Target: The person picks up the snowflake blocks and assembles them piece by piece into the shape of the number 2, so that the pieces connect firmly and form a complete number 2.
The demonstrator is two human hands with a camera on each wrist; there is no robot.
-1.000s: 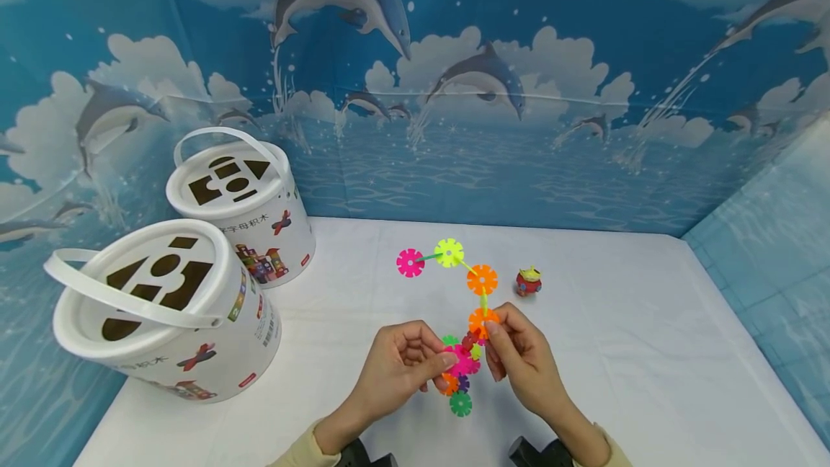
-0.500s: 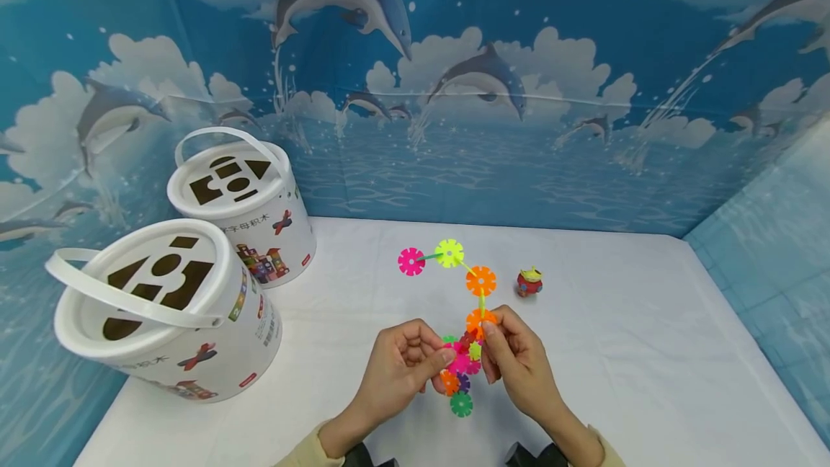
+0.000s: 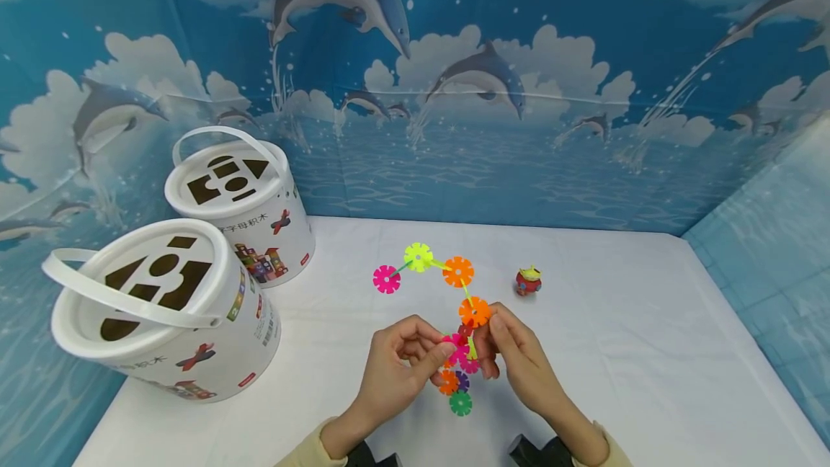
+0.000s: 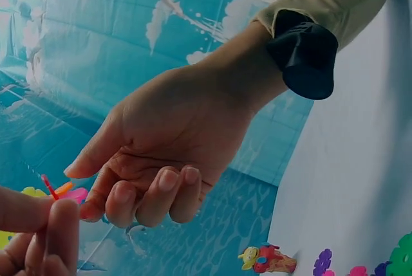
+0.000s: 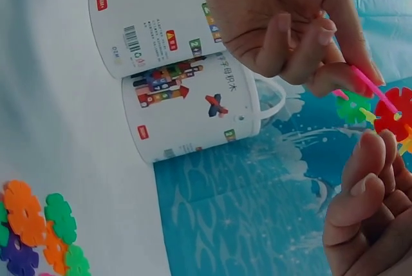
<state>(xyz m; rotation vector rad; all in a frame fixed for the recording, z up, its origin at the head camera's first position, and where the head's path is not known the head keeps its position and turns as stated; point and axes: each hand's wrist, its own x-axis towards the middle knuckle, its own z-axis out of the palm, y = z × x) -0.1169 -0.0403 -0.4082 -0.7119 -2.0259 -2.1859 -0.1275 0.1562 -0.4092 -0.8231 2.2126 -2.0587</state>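
Currently, the left hand (image 3: 400, 359) pinches a pink disc (image 3: 460, 352) between thumb and finger. The right hand (image 3: 519, 348) is at the disc chain (image 3: 459, 272), beside its nearer orange disc (image 3: 475, 313); whether its fingers grasp anything cannot be told. Chain extends forward from the hands. Loose discs (image 3: 448, 383) lie on the tabletop (image 3: 616, 344); a toy figure (image 3: 528, 281) stands right of the chain.

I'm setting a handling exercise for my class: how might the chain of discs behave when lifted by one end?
The chain would probably stay stiff, since its discs slot together and hold a curve. It seems light: a pink disc looks thin edge-on. It might come apart when twisted, as only narrow notches appear to join it.
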